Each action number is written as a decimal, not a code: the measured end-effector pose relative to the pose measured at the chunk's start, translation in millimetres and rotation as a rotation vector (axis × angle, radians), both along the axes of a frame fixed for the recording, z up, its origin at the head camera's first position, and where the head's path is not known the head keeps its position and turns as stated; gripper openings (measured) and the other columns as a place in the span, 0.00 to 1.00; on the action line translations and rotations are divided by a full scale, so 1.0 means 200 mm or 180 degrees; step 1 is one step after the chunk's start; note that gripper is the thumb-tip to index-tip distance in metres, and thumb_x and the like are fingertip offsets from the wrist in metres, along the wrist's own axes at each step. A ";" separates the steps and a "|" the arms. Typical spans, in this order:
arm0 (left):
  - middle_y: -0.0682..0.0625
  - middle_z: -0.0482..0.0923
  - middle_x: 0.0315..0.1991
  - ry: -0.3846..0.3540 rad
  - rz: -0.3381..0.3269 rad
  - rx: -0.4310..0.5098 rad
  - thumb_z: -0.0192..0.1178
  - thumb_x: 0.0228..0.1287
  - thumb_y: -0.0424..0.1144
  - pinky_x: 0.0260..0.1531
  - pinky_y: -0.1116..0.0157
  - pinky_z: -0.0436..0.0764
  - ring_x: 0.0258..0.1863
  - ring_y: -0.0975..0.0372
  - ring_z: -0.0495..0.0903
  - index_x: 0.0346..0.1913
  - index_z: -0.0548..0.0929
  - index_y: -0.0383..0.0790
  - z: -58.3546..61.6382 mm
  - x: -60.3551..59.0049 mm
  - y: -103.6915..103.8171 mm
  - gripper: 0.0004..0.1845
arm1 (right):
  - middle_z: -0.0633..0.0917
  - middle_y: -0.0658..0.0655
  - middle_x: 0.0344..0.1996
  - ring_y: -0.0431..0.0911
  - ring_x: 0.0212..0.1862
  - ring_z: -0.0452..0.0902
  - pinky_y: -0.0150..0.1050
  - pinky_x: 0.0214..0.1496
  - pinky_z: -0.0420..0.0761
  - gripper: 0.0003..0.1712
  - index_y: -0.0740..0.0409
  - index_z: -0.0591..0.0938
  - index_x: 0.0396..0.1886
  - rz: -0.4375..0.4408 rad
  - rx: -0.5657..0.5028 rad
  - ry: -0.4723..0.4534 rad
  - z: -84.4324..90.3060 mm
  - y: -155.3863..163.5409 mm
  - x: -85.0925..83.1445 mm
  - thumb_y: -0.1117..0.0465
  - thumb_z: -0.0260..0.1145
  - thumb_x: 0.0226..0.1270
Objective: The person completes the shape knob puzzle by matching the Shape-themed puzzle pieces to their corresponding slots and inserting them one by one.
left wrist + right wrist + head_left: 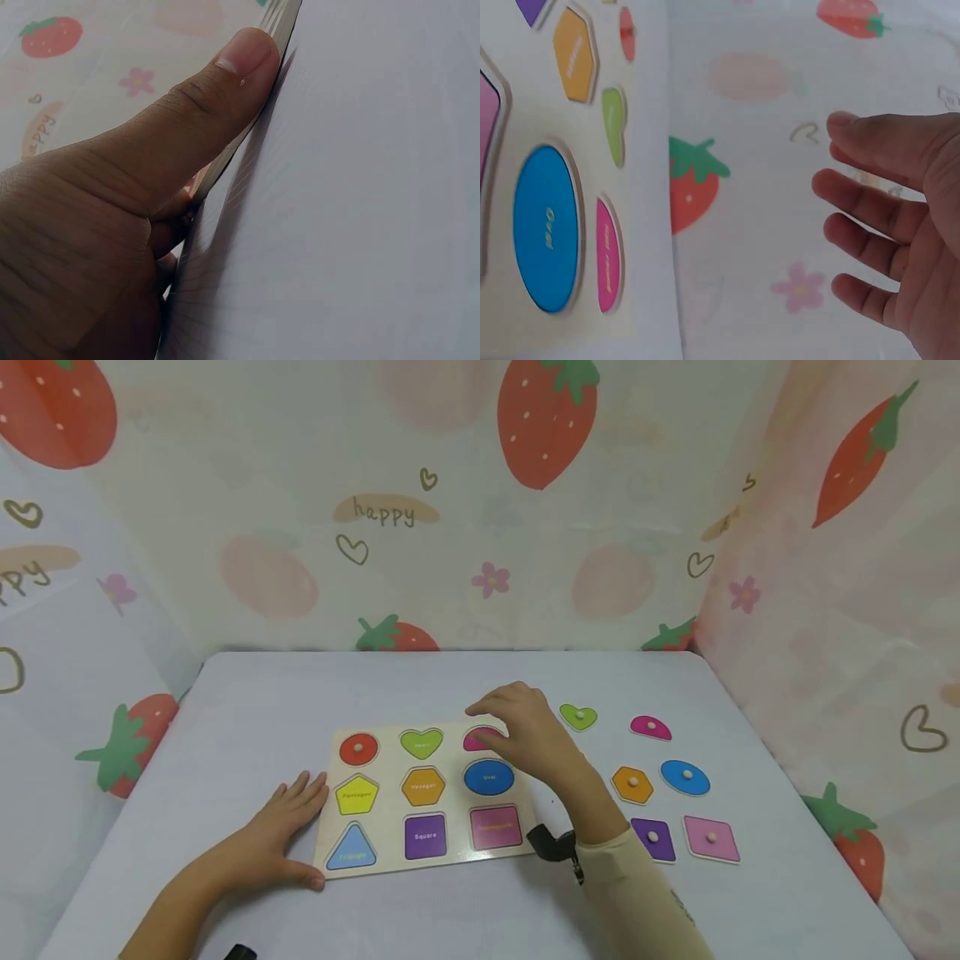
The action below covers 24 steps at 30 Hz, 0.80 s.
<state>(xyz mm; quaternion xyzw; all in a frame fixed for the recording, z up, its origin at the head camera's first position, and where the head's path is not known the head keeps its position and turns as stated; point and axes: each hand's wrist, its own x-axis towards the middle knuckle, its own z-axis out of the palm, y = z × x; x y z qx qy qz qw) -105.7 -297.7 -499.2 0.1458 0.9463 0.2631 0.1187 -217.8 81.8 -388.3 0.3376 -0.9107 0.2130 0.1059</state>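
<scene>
A wooden shape puzzle board (389,814) lies on the table, with a knobbed red circle piece (349,752) set in its far left recess. My left hand (273,831) rests flat at the board's left side, fingers spread; in the left wrist view its thumb (244,60) touches the board's edge. Over the board's far right corner hovers my right hand (525,731), fingers loosely bent and holding nothing, partly covering the pink half-round recess (476,741). The right wrist view shows those fingers (870,240) apart, with the blue oval recess (547,229) left of them.
Right of the board lie knobbed pieces: a green heart (573,715), pink half-round (647,727), orange hexagon (630,792), blue oval (678,782), purple square (662,847) and pink rectangle (701,831). The forearm hides part of that area. Strawberry-printed cloth (465,585) hangs behind.
</scene>
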 end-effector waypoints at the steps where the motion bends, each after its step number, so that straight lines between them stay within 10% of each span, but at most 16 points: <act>1: 0.44 0.46 0.84 -0.0005 0.0004 0.0002 0.75 0.32 0.75 0.81 0.53 0.29 0.83 0.45 0.35 0.81 0.56 0.35 0.00 0.00 0.00 0.75 | 0.88 0.50 0.52 0.50 0.61 0.77 0.55 0.66 0.75 0.17 0.48 0.88 0.54 -0.0021 -0.0019 0.0006 0.00 0.02 -0.01 0.55 0.75 0.66; 24: 0.42 0.48 0.83 0.0106 -0.0029 0.0030 0.76 0.32 0.74 0.79 0.62 0.24 0.83 0.43 0.37 0.80 0.57 0.35 -0.01 0.00 0.00 0.74 | 0.86 0.56 0.57 0.56 0.64 0.74 0.59 0.69 0.74 0.17 0.53 0.87 0.57 -0.0967 -0.0694 -0.0126 -0.05 0.43 -0.25 0.56 0.72 0.70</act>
